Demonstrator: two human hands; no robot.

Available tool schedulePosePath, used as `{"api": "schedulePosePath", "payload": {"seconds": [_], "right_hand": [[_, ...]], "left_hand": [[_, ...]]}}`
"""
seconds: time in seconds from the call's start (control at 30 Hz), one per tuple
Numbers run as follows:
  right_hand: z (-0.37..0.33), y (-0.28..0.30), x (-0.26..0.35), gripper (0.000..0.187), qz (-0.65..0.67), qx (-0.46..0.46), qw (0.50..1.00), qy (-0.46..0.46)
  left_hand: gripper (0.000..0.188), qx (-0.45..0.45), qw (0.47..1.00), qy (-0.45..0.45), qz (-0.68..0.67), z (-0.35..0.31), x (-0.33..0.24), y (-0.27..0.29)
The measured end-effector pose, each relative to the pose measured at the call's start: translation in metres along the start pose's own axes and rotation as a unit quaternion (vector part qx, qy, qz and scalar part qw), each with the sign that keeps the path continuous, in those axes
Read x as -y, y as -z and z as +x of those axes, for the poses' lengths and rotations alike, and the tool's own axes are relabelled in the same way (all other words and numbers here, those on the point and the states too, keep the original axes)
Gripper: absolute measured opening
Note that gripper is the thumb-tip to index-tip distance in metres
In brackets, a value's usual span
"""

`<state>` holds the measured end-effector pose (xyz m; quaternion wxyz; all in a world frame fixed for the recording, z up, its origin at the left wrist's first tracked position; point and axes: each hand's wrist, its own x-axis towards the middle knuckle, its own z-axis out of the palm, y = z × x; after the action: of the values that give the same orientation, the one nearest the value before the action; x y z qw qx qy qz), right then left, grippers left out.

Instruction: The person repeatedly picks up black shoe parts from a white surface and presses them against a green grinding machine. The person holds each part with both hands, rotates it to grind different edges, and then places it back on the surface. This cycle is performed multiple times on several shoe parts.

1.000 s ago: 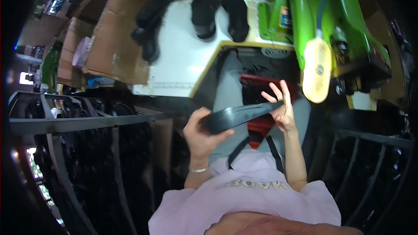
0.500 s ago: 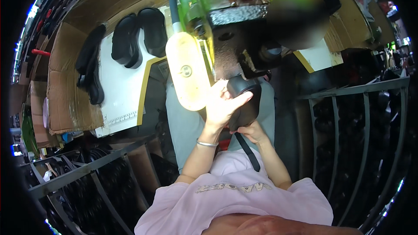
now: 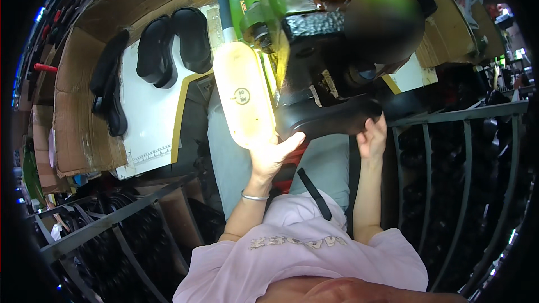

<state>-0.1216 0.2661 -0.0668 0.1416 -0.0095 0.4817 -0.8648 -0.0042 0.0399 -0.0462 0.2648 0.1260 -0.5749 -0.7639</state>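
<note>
Beneath the head of a green and black machine (image 3: 314, 22), a thick black shoe sole (image 3: 331, 120) lies crosswise between my hands. My left hand (image 3: 268, 154) grips its left end, the thumb along the near edge and the fingers lost in the lamp's glare. At the right end my right hand (image 3: 371, 136) holds the edge, fingers bent up against it. The machine's dark lower part hides the sole's far side. A bright pale oblong lamp (image 3: 242, 98) hangs close beside my left hand.
On the white board (image 3: 149, 129) at left stand several black soles (image 3: 192, 39), with cardboard walls (image 3: 84, 106) around. Metal rails (image 3: 471, 113) flank me on both sides, black goods behind them. A black strap (image 3: 314, 193) lies over my lap.
The sole has turned from pointing towards me to lying crosswise. My right hand has moved right and away from me to its right end; my left hand has shifted slightly nearer to me.
</note>
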Motion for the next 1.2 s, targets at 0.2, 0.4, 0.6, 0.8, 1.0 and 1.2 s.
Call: {"api": "schedulePosePath", "payload": {"seconds": [0.2,0.4,0.6,0.8,1.0,1.2], "right_hand": [[0.033,-0.026,0.01,0.043,0.014,0.056,0.998,-0.022],[0.021,-0.052,-0.003,0.043,0.025,0.073,0.996,-0.034],[0.011,-0.071,-0.009,0.044,0.045,0.069,0.996,-0.046],[0.006,-0.089,-0.021,0.044,0.028,0.088,0.994,-0.058],[0.001,-0.107,-0.031,0.041,0.003,0.164,0.985,-0.054],[0.006,-0.078,-0.022,0.035,0.034,0.133,0.99,0.01]], "left_hand": [[0.046,-0.013,1.0,0.014,-0.022,-0.004,-0.01,0.024],[0.033,-0.107,0.991,-0.006,-0.08,-0.006,-0.045,0.033],[0.039,-0.1,0.985,0.029,-0.139,-0.015,-0.038,0.057],[0.045,-0.108,0.979,0.047,-0.164,-0.029,-0.018,0.097],[0.046,-0.151,0.983,0.033,-0.096,-0.036,-0.027,0.112],[0.045,-0.039,0.996,0.005,0.081,-0.015,-0.038,0.091]]}}
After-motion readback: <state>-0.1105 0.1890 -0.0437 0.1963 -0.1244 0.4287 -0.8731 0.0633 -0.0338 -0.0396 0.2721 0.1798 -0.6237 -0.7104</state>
